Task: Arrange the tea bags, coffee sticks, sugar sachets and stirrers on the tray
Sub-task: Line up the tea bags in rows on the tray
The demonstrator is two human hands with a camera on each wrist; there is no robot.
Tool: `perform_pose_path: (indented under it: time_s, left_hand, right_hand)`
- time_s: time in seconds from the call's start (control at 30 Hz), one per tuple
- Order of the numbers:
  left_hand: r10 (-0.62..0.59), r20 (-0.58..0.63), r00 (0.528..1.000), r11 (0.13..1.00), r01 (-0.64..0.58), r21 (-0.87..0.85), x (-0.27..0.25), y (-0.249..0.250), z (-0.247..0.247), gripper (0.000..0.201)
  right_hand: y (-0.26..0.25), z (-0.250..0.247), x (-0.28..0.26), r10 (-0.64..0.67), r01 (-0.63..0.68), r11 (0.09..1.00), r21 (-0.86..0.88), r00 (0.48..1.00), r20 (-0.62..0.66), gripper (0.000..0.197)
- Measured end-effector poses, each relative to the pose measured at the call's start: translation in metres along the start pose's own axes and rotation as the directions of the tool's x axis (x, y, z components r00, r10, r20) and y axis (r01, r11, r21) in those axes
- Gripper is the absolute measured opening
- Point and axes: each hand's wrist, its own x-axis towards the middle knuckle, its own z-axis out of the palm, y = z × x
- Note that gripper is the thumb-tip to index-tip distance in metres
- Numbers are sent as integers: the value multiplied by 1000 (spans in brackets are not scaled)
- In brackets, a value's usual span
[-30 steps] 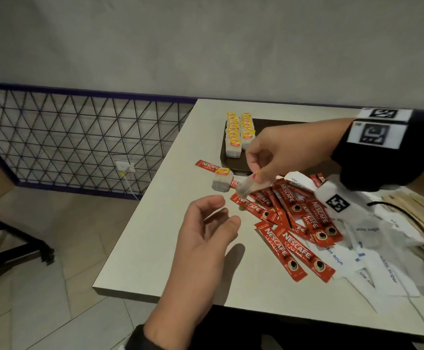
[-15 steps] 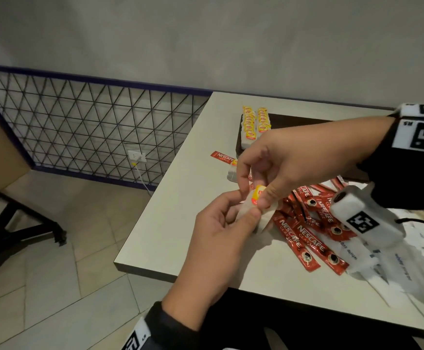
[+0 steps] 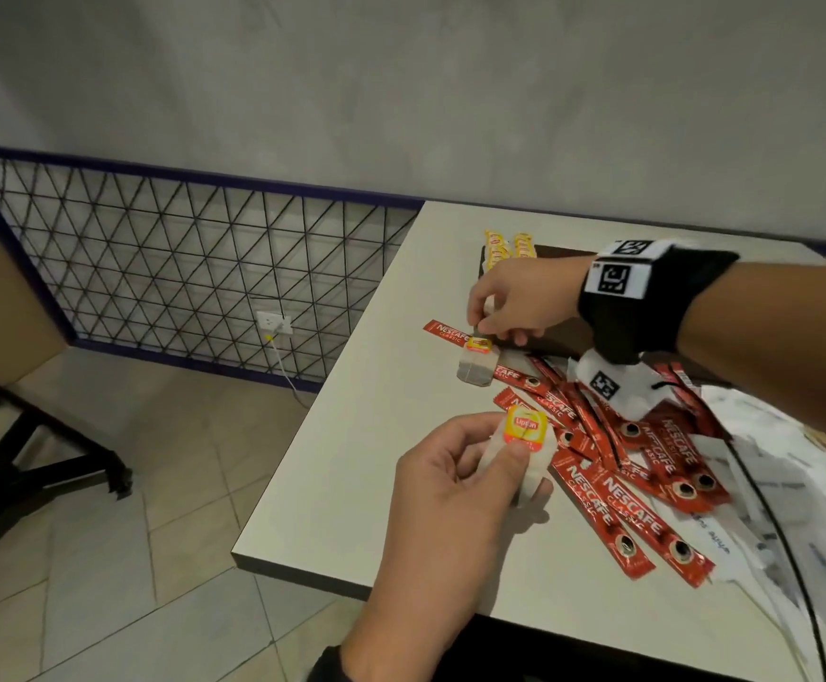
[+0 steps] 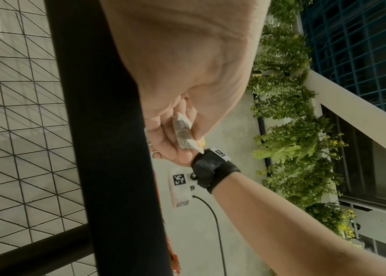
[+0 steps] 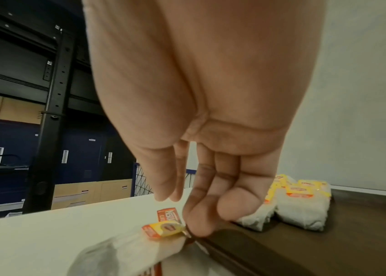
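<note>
Two tea bags, one per hand

The left hand (image 3: 455, 479) pinches a tea bag (image 3: 524, 447) at 6 o'clock; the right hand (image 3: 519, 300) pinches the string of the second tea bag (image 3: 477, 369) lying at the tray's (image 3: 568, 337) 7 o'clock corner.

The right hand (image 5: 201, 130) reaches down, fingertips (image 5: 199, 224) at the yellow tag (image 5: 163, 228) of a tea bag (image 5: 125, 250) lying on the white desk (image 5: 57, 235), beside the dark tray (image 5: 329, 242) with packed tea bags (image 5: 300, 209).

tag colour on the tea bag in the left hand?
Yellow with an orange-red band, on the tea bag in the left hand; clearest in the head view.
</note>
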Motion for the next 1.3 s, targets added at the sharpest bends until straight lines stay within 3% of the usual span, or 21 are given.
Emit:
perform_pose_path:
  time_s: [0.13,0.3,0.6,0.8,1.0,1.17,1.3]
  left_hand:
    - [-42,-8,999,998,42,-38,2,-1,1,12]
    - [-47,1,999,998,47,-48,3,1,2,13]
    - [-17,-14,1000,999,17,42,-2,5,5,11]
    - [-19,-19,1000,996,20,84,-5,9,7,10]
    - [-6,-78,997,999,10,45,-7,12,11,19]
    - [9,-136,991,1000,-7,17,-5,11,13,26]
    - [-47,-142,989,999,45,-18,2,7,10,21]
  right_hand:
    - [-4,6,18,-24,26,998,-66,999,26,19]
    - [0,9,21,49,-39,994,-98,994,94,29]
    - [2,21,6,-7,10,994,-112,1000,28,12]
    - [1,24,-15,-24,21,994,-107,999,-29,12]
    - [-11,7,-69,-104,110,994,30,984,-143,29]
    - [-13,-11,-127,-132,166,978,126,962,-239,12]
    - [-23,-15,-163,-226,249,958,143,960,-165,21]
